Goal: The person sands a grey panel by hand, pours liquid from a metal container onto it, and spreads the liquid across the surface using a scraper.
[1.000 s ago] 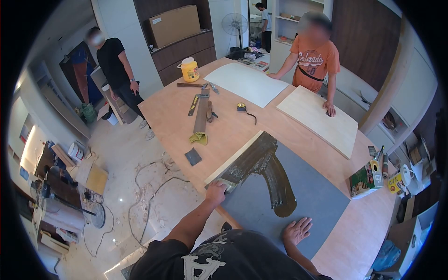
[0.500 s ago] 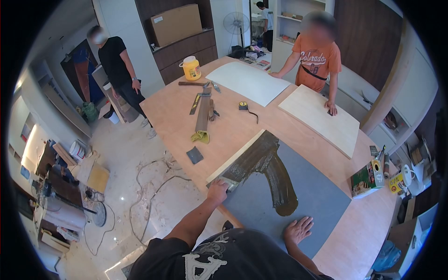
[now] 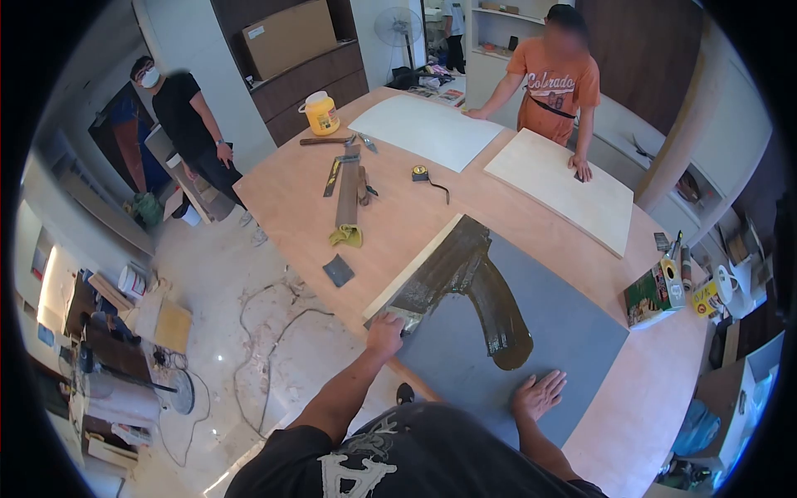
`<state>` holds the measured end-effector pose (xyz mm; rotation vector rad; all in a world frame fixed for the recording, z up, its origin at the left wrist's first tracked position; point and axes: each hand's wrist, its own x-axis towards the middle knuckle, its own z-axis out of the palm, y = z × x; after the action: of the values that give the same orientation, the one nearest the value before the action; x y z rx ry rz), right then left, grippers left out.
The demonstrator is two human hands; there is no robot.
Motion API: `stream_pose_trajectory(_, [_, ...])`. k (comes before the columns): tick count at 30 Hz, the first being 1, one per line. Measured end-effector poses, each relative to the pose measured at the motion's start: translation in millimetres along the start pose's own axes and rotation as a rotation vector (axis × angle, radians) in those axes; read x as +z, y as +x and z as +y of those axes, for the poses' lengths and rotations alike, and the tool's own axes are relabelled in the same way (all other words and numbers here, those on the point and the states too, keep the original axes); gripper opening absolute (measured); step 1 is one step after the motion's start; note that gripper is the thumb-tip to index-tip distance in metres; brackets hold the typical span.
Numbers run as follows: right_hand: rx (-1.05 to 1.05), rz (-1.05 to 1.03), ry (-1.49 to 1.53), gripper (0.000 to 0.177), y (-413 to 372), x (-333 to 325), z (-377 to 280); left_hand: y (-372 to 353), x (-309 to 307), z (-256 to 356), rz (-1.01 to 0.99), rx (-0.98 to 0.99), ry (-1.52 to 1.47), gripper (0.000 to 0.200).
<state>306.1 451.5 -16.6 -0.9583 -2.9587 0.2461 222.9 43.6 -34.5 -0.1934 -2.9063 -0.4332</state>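
Observation:
My left hand (image 3: 385, 336) is closed round a flat spreader (image 3: 408, 319) at the left corner of a grey sheet (image 3: 573, 319). Brown glue (image 3: 440, 270) covers a band along the sheet's upper left side, and a thick curved streak of it runs down the middle. A pale wood edge (image 3: 415, 266) shows beside the band. My right hand (image 3: 540, 394) lies flat on the sheet near its lower edge, fingers spread, holding nothing, below the end of the streak.
On the wooden table (image 3: 282, 195) are a yellow jar (image 3: 320, 114), a hammer (image 3: 324, 141), a tape measure (image 3: 420, 173), a white sheet (image 3: 427, 129) and a green box (image 3: 653, 295). A person across the table rests a hand on a pale board (image 3: 564, 189). Another person (image 3: 187, 116) stands at left.
The view has shifted slightly, so the table and its items appear higher and further left. My left hand remains at the sheet's left corner, and my right hand still lies flat.

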Motion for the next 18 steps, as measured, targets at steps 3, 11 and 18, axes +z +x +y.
stream_pose_trajectory(3, [0.134,0.025,-0.006,0.079,7,11,3,4,3,-5,-0.004,0.031,0.012,0.019])
stream_pose_trajectory(11, [0.4,-0.016,-0.068,0.077,19,11,-17,23,-14,-5,-0.275,0.051,0.047,0.016])
stream_pose_trajectory(18, [0.436,0.018,-0.065,0.075,17,4,-30,31,-38,2,-0.374,0.141,0.148,0.021])
